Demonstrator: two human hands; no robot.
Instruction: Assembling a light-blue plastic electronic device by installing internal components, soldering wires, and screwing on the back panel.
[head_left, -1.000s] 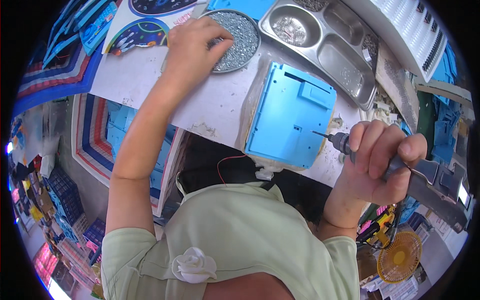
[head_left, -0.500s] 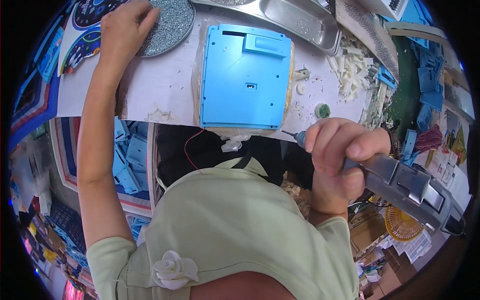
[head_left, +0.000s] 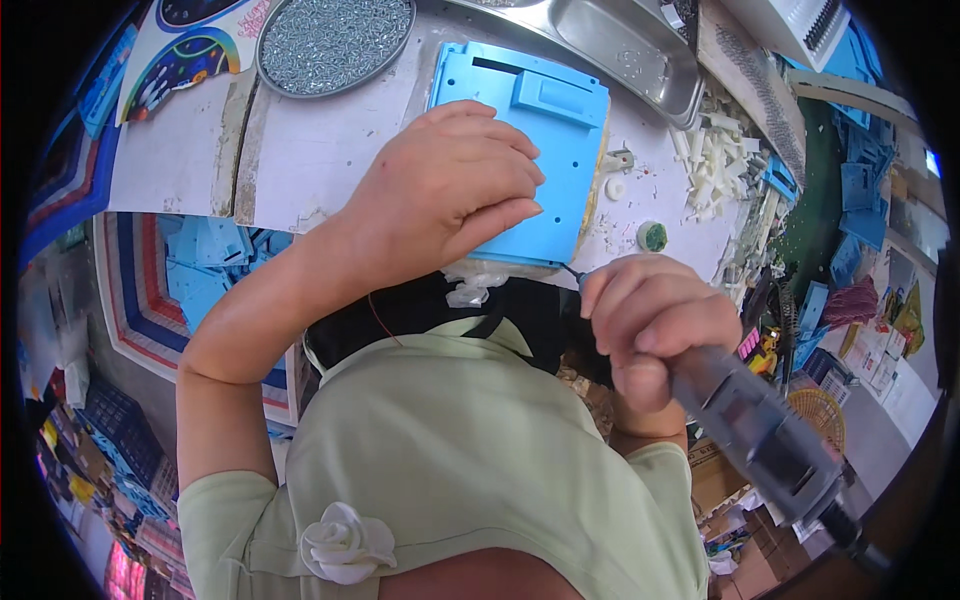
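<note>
On the worktable lies a light blue plastic panel (head_left: 555, 165) with a slot, small holes and a raised rectangular block. My left hand (head_left: 455, 180) rests palm down over the panel's left part, fingers stretched to the right and thumb a little apart; its palm is hidden. A dark grey power screwdriver (head_left: 750, 425) is gripped in my right hand (head_left: 660, 315), its body slanting down to the right. Its thin bit points up-left, at the panel's near right corner; whether it touches cannot be told. Beyond my left hand stands a round tray (head_left: 335, 45) full of small metal screws.
A long steel tray (head_left: 635, 50) stands at the back. White plastic pieces (head_left: 720, 165) are heaped to the right, near a small green-topped cylinder (head_left: 652, 237) and a white ring (head_left: 614, 188). More blue panels (head_left: 200, 260) fill a striped container at lower left.
My left hand has come from the screw tray to the right and nearer, onto the blue panel. My right hand has shifted left with the power screwdriver, its bit closer to the panel's corner.
</note>
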